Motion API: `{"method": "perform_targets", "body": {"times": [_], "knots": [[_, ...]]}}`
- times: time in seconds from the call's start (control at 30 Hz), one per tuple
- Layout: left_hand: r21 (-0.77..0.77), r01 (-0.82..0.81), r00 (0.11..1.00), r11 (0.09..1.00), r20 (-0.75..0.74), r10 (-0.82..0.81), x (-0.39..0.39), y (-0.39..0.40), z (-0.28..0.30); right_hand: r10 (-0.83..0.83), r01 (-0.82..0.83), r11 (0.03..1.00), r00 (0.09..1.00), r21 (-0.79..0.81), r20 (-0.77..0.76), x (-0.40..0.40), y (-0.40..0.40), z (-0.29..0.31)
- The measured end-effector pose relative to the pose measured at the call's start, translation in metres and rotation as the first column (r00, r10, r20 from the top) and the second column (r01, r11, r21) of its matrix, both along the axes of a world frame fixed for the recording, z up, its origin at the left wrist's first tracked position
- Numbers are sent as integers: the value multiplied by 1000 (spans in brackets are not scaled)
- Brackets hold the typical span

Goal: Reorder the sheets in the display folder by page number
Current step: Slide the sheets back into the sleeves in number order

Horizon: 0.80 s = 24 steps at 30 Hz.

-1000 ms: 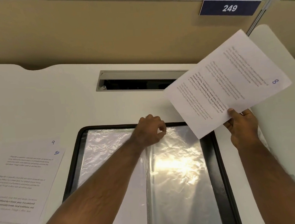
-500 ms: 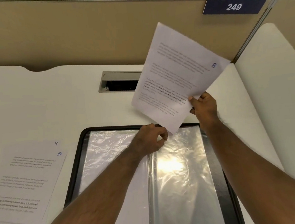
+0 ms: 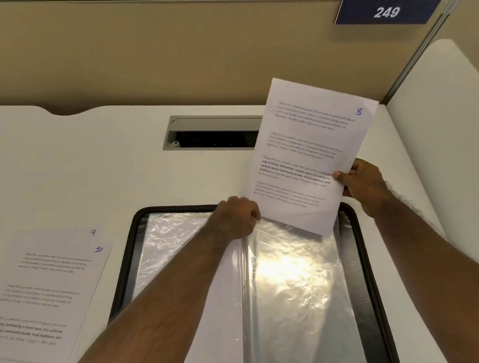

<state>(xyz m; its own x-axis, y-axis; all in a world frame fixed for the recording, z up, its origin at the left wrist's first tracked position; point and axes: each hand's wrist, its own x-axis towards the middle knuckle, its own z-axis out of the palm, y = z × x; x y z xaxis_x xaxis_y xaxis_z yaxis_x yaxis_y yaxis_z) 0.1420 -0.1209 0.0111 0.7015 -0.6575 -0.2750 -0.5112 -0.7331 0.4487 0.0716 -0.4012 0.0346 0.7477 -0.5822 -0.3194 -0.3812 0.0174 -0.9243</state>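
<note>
- Far to the left of both hands, two printed sheets (image 3: pixel 43 288) lie stacked on the white desk (image 3: pixel 110 169), the lower one marked 9 and the upper one marked 10.
- The left hand (image 3: pixel 237 217) has its fingers curled tight, pinching the top edge of the right-hand clear sleeve (image 3: pixel 295 292) of the open display folder (image 3: pixel 124 266), near the spine.
- Just right of that pinch, the lower corner of the sheet marked 8 (image 3: pixel 311 152) sits at the sleeve's mouth; whether it has entered the pocket cannot be told.
- The sheet rises tilted from there, covering part of the desk's cable slot (image 3: pixel 213 131).
- The right hand (image 3: pixel 363 188) grips the sheet's right edge, thumb on the printed face and fingers behind.
- Above that hand, a blue plate (image 3: pixel 387 11) on the partition reads 249.
</note>
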Motion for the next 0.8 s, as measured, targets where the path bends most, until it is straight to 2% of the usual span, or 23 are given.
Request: {"method": "perform_targets", "body": {"times": [0.17,0.37,0.6,0.8], "knots": [[-49,-83,996,995,14,84,4,1,-4,1,-1,1000,999,1,-49,-4,-10,-6],[-62,-135,990,989,-60,132,8,4,-1,46,-43,998,996,46,-74,-4,-8,-10],[-14,-45,995,999,87,46,11,9,7,101,-98,994,991,41,-87,-1,-5,-10],[-3,9,989,1000,146,-9,12,9,13,78,-79,997,994,-8,-71,-6,-8,-14]]}}
